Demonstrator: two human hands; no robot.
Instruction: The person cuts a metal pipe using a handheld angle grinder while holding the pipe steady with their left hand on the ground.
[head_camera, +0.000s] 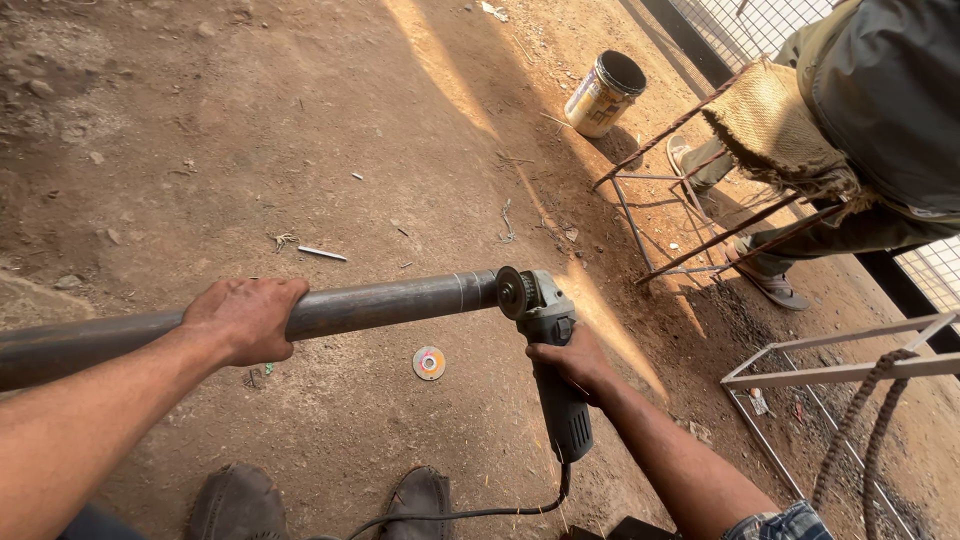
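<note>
Hands, two: left hand (245, 318) on one pipe (390, 303), right hand (570, 362) on one grinder (548, 345) (corded)

Dull steel, matt plastic, rough dry earth

The long round dark steel pipe (380, 305) looks smooth with a faint sheen; the grey plastic-bodied angle grinder (552, 360) is matt, its metal disc (513, 292) bare and dull. The brown dirt floor (250, 130) is rough and powdery. The tilted metal paint can (603, 95) shines glossy; the tan burlap sack (775, 130) is coarse-woven and frayed.
</note>
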